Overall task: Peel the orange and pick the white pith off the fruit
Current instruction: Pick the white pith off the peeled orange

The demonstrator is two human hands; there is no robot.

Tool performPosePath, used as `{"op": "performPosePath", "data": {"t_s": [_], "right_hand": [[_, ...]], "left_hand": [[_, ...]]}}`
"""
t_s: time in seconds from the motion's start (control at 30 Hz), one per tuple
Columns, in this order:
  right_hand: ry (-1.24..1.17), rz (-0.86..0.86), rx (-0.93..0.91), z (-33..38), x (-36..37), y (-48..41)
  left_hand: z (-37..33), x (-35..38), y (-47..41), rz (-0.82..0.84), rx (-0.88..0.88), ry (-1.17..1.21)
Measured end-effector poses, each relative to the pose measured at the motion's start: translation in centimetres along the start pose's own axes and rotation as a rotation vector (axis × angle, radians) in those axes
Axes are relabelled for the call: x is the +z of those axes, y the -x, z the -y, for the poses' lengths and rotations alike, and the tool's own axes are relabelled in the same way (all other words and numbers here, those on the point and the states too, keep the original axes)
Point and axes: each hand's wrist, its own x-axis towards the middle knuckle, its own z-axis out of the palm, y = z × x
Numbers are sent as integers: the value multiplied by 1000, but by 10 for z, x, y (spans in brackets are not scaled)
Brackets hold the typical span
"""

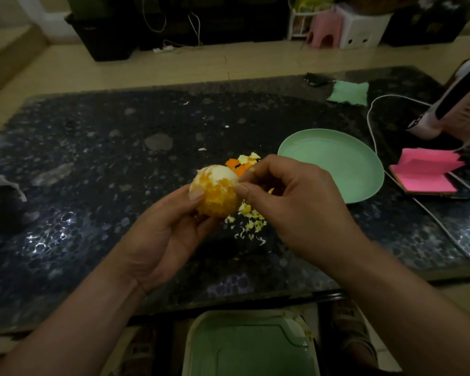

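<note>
At frame centre, over the table, the left hand grips the peeled orange from the lower left. The orange is round, with no clear long axis. Its patch of pith faces the frame's top. The right hand, fingers curled, pinches that pith at the orange's right edge.

Peeled orange — pith-patched, held aloft

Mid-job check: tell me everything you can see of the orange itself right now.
The orange is round, with no rind left on the side in view: rough, moist-looking yellow-orange flesh. White pith caps its upper far part, with thin streaks lower. The left hand holds it above the dark table, thumb pressed on its near-left face. The right hand pinches at pith on its right edge with thumb and forefinger.
</note>
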Motion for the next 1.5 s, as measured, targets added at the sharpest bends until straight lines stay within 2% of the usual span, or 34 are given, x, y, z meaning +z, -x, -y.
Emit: {"op": "performPosePath", "data": {"t_s": [0.17, 0.43, 0.77, 0.87, 1.0, 1.1, 1.27, 1.5], "right_hand": [[52, -61, -51, 1, 1, 1], [285, -46, -207, -3, 1, 1], [385, -143, -291, -1, 7, 0], [318, -135, -265, -2, 7, 0], [62, -81, -112, 1, 1, 0], [-24, -34, -56, 1, -3, -1], [81, -33, -102, 1, -1, 1], [343, -69, -193, -6, 4, 1]], "left_hand": [[1, 0, -1, 32, 27, -45], [2, -1, -3, -34, 128, -212], [1, 6, -1, -35, 136, -271], [-1, 7, -1, -36, 133, -225], [-6, 5, 1, 8, 87, -131], [-8, 4, 2, 8, 77, -103], [-7, 1, 1, 8, 94, -110], [-1, 1, -2, -59, 153, -263]]}}
